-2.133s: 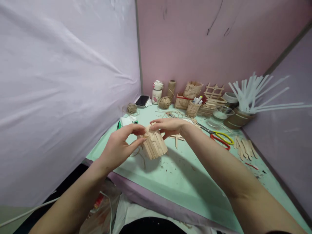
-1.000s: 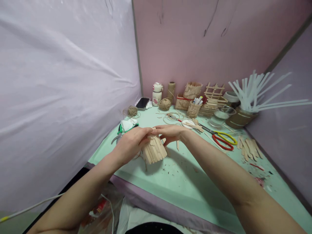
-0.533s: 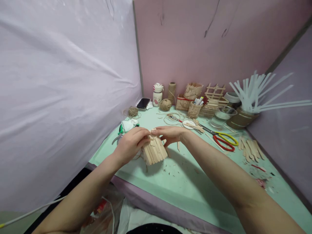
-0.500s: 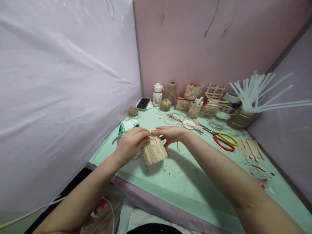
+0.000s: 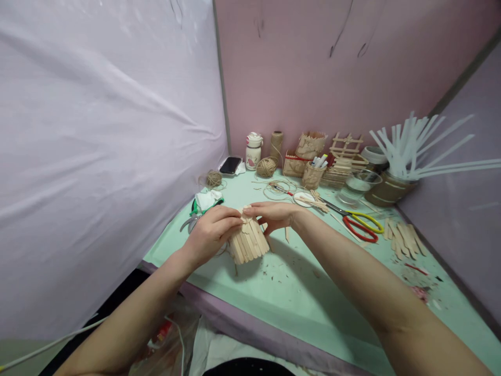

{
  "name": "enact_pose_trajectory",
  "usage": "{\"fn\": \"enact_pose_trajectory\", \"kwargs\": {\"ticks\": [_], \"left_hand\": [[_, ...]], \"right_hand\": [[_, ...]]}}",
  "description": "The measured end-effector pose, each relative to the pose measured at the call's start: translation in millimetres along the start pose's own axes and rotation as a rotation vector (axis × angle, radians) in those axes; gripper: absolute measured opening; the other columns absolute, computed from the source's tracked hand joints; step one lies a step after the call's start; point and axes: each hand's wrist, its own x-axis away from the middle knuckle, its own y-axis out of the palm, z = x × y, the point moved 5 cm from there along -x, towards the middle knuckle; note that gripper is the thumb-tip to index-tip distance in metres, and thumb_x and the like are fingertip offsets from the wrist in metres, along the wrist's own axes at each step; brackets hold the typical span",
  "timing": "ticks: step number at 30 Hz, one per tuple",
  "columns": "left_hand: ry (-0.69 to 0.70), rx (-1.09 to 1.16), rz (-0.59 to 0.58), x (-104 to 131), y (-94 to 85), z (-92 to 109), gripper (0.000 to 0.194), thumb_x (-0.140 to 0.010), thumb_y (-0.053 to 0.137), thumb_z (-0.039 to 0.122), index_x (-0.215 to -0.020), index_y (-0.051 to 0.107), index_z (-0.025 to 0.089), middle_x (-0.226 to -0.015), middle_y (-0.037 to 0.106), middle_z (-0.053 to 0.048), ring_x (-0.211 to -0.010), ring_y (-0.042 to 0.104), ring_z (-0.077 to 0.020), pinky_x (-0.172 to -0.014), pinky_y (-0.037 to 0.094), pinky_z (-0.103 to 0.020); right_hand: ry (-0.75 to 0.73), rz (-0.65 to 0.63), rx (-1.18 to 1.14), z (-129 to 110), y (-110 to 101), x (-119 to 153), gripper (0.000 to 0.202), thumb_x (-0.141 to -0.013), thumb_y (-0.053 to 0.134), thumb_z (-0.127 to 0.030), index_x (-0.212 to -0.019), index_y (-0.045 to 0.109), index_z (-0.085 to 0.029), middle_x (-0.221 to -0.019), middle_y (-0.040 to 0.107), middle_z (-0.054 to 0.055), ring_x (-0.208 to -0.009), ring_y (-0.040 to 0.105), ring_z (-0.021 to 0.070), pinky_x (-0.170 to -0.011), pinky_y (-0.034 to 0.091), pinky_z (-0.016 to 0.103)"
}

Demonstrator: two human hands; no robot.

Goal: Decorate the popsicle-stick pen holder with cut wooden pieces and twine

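Note:
Between my two hands is a small craft piece made of popsicle sticks [image 5: 250, 245], its pale slats side by side and smaller wooden bits near its upper edge. My left hand [image 5: 213, 230] grips its upper left side, fingers bent over the edge. My right hand [image 5: 272, 215] pinches the top edge with the thumb, its other fingers curled behind and partly hidden. The piece is tilted above the table, with a bit of twine [image 5: 224, 249] at its left side.
Pliers [image 5: 189, 223] lie beside a white cloth [image 5: 209, 199] at left. Scissors [image 5: 362, 222] and loose popsicle sticks [image 5: 405, 239] are at right. Twine balls [image 5: 266, 167], a bottle [image 5: 253, 151], a phone [image 5: 230, 165], a clear bowl [image 5: 358, 187] and a pot of white strips [image 5: 391, 188] stand behind.
Both hands keep their hold on the popsicle-stick piece, with almost no movement. The view has shifted very slightly.

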Motion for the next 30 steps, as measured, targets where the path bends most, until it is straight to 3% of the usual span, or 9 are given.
{"fn": "enact_pose_trajectory", "kwargs": {"ticks": [10, 12, 15, 18, 21, 24, 28, 30], "left_hand": [[-0.018, -0.028, -0.047, 1, 0.3, 2, 0.012, -0.090, 0.056, 0.022, -0.091, 0.068, 0.020, -0.101, 0.069, -0.010, -0.094, 0.063, -0.0199, -0.085, 0.051, -0.037], [-0.080, -0.032, -0.022, 5, -1.8, 0, 0.015, -0.088, 0.060, 0.025, -0.100, 0.067, 0.021, -0.114, 0.064, -0.012, -0.106, 0.060, -0.0227, -0.092, 0.049, -0.040], [-0.330, -0.005, 0.169, 21, -6.9, -12, 0.039, -0.083, 0.067, 0.032, -0.120, 0.057, 0.023, -0.135, 0.050, -0.015, -0.125, 0.049, -0.0275, -0.103, 0.042, -0.046], [-0.695, 0.238, 0.319, 49, 3.9, -30, 0.075, -0.077, 0.072, 0.042, -0.140, 0.033, 0.028, -0.147, 0.036, -0.016, -0.135, 0.040, -0.0303, -0.103, 0.042, -0.049], [-0.917, 0.690, 0.202, 63, 35.4, -36, 0.106, -0.070, 0.074, 0.052, -0.149, 0.007, 0.030, -0.157, 0.019, -0.019, -0.140, 0.034, -0.0337, -0.105, 0.041, -0.050], [-0.938, 1.042, 0.088, 58, 56.5, -27, 0.122, -0.064, 0.079, 0.051, -0.150, -0.004, 0.029, -0.158, 0.020, -0.019, -0.140, 0.036, -0.0339, -0.105, 0.043, -0.047], [-0.922, 1.123, 0.129, 47, 66.1, -23, 0.123, -0.062, 0.084, 0.041, -0.151, 0.001, 0.029, -0.157, 0.024, -0.016, -0.140, 0.036, -0.0318, -0.108, 0.040, -0.046], [-0.937, 1.142, 0.156, 45, 72.4, -24, 0.124, -0.060, 0.085, 0.039, -0.151, 0.001, 0.029, -0.156, 0.027, -0.016, -0.139, 0.038, -0.0312, -0.108, 0.041, -0.045]], "right_hand": [[-0.003, 0.007, 0.001, 0, 0, 1, 0.047, -0.072, 0.072, -0.059, -0.101, 0.059, -0.024, -0.128, 0.055, 0.009, -0.110, 0.054, 0.0266, -0.086, 0.052, 0.052], [-0.005, 0.005, 0.000, 0, 0, 1, 0.046, -0.072, 0.072, -0.058, -0.101, 0.059, -0.024, -0.126, 0.056, 0.009, -0.110, 0.054, 0.0266, -0.087, 0.052, 0.052], [-0.019, 0.029, -0.015, 0, 0, 3, 0.046, -0.073, 0.073, -0.055, -0.103, 0.058, -0.025, -0.127, 0.055, 0.009, -0.110, 0.054, 0.0263, -0.088, 0.051, 0.054], [-0.081, 0.090, -0.055, -3, -1, 5, 0.048, -0.073, 0.073, -0.053, -0.108, 0.055, -0.026, -0.129, 0.053, 0.009, -0.111, 0.055, 0.0261, -0.089, 0.051, 0.053], [-0.212, 0.181, -0.059, -11, 1, 11, 0.061, -0.074, 0.073, -0.050, -0.125, 0.047, -0.027, -0.132, 0.050, 0.010, -0.117, 0.052, 0.0266, -0.090, 0.051, 0.050], [-0.330, 0.294, -0.005, -17, 3, 18, 0.080, -0.073, 0.074, -0.048, -0.140, 0.034, -0.028, -0.136, 0.046, 0.012, -0.120, 0.052, 0.0261, -0.094, 0.050, 0.046], [-0.389, 0.388, 0.031, -16, 5, 27, 0.096, -0.072, 0.075, -0.050, -0.149, 0.021, -0.031, -0.142, 0.044, 0.012, -0.123, 0.051, 0.0260, -0.100, 0.046, 0.045], [-0.433, 0.410, 0.029, -13, 5, 31, 0.100, -0.074, 0.072, -0.055, -0.152, 0.014, -0.032, -0.150, 0.036, 0.012, -0.130, 0.046, 0.0260, -0.105, 0.041, 0.046]]}}
